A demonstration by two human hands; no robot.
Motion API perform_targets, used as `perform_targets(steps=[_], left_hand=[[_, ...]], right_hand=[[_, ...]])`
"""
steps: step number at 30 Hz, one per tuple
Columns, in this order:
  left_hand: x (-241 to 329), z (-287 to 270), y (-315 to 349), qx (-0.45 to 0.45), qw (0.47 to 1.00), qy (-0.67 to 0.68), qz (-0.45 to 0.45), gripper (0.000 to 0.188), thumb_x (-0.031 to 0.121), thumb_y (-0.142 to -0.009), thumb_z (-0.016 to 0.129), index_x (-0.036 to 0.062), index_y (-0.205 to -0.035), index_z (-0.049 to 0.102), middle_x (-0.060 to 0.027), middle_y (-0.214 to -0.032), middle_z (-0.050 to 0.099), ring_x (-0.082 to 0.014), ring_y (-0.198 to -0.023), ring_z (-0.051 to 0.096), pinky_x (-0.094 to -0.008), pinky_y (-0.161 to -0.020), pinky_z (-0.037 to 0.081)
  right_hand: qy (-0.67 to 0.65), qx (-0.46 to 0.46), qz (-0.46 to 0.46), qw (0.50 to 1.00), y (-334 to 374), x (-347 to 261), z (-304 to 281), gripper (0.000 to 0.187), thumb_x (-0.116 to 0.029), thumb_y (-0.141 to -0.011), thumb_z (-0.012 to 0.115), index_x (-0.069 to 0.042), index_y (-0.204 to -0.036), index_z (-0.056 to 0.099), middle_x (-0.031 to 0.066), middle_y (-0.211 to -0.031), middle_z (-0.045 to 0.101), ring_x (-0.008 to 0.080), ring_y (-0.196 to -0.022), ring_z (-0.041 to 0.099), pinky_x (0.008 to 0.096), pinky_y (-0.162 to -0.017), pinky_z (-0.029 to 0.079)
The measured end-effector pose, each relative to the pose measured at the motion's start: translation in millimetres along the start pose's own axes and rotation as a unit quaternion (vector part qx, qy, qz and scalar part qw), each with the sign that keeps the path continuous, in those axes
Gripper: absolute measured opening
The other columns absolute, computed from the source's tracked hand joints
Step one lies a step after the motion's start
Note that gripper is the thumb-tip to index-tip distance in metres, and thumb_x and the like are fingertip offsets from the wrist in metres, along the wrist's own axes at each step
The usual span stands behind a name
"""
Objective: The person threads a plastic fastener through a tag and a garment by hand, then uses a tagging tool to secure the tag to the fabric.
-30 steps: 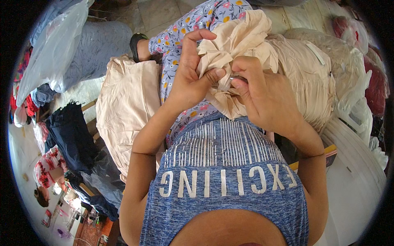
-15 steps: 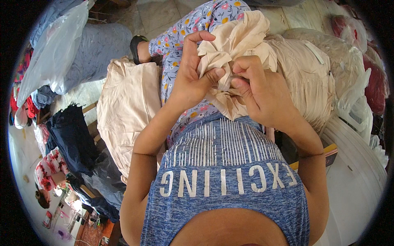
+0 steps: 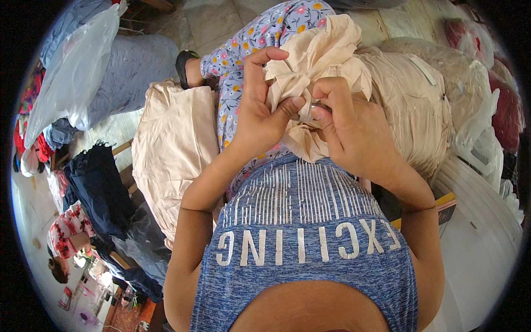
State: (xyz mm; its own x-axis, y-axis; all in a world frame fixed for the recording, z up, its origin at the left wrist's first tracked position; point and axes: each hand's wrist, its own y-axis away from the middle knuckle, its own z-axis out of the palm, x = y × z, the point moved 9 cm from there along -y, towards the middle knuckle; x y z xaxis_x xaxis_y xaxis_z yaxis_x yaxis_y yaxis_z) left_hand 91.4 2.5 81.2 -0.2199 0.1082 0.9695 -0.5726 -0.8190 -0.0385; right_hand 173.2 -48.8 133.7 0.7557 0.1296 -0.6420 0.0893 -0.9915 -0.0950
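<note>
A bunched beige cloth garment [image 3: 326, 47] rests over my lap, gathered between both hands. My left hand [image 3: 263, 108] grips its near left part, thumb pressed on the fabric and index finger curled above it. Beside it, my right hand [image 3: 354, 124] pinches thumb and index finger together at the gathered fabric. A small shiny bit shows at those fingertips, too small to name. Part of the cloth hangs below my hands against my blue top [image 3: 304, 238]. My other fingers hide some of the fabric.
Folded beige garments [image 3: 174, 155] are piled to my left, and another beige pile [image 3: 412, 105] lies to my right near clear plastic bags [image 3: 481, 127]. Dark folded cloth [image 3: 97, 185] sits farther left. A person [image 3: 69, 229] in a red-and-white top is at the far left.
Both hands stay at nearly the same spot on the cloth. My right fingertips have shifted slightly, and the small shiny bit at them shows more plainly.
</note>
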Motion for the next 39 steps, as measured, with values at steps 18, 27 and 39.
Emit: perform_targets(steps=[18,27,39], left_hand=[[-5,-1,3,0.023,0.994,0.101,-0.027,0.057,-0.004,-0.075,0.054,0.009,-0.121,0.024,-0.0065,-0.101,0.047,-0.0091,-0.084,0.05,-0.0203,-0.072,0.043],[-10,-3,6,0.021,0.992,0.111,-0.055,0.051,-0.002,-0.079,0.049,0.0096,-0.122,0.024,-0.0058,-0.098,0.049,-0.0085,-0.082,0.05,-0.0182,-0.069,0.042],[-29,-10,7,-0.057,0.988,0.018,-0.143,0.019,0.008,-0.08,0.054,0.0031,-0.099,0.052,0.0016,-0.081,0.054,-0.0023,-0.068,0.047,-0.0168,-0.061,0.04]], right_hand=[[-0.255,0.048,0.089,0.962,7,30,2,0.022,-0.013,-0.079,0.055,-0.006,-0.096,0.043,0.0119,-0.064,0.057,0.0262,-0.051,0.058,0.0334,-0.045,0.041],[-0.114,0.065,0.004,0.991,1,7,-9,0.036,-0.024,-0.073,0.065,-0.005,-0.102,0.054,0.0097,-0.073,0.061,0.0135,-0.052,0.058,0.0237,-0.048,0.043],[-0.284,-0.047,0.118,0.95,-7,55,24,0.014,-0.016,-0.082,0.054,-0.002,-0.086,0.052,0.006,-0.061,0.051,0.0103,-0.056,0.046,0.0244,-0.054,0.038]])
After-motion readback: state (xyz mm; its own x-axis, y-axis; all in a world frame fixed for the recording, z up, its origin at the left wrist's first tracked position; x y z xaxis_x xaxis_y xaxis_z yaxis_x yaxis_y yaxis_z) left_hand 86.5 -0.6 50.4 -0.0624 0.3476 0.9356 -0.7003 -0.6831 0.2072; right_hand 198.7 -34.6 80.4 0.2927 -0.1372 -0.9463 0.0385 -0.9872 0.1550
